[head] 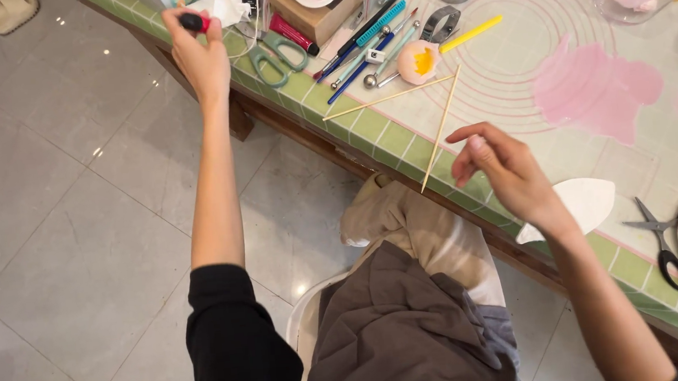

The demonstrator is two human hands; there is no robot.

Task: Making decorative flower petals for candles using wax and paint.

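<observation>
— what's my left hand (198,54) got?
— fingers pinched round a small red and black object (195,22), mostly hidden, held over the far table edge by the green scissors (278,55)

— and my right hand (505,174)?
— loosely curled, holding nothing, hovering near the thin wooden skewers (441,127)

— surface?
— green-tiled table (388,141) over a grey tile floor (54,199); pink paste (596,88) lies flat on the mat
</observation>
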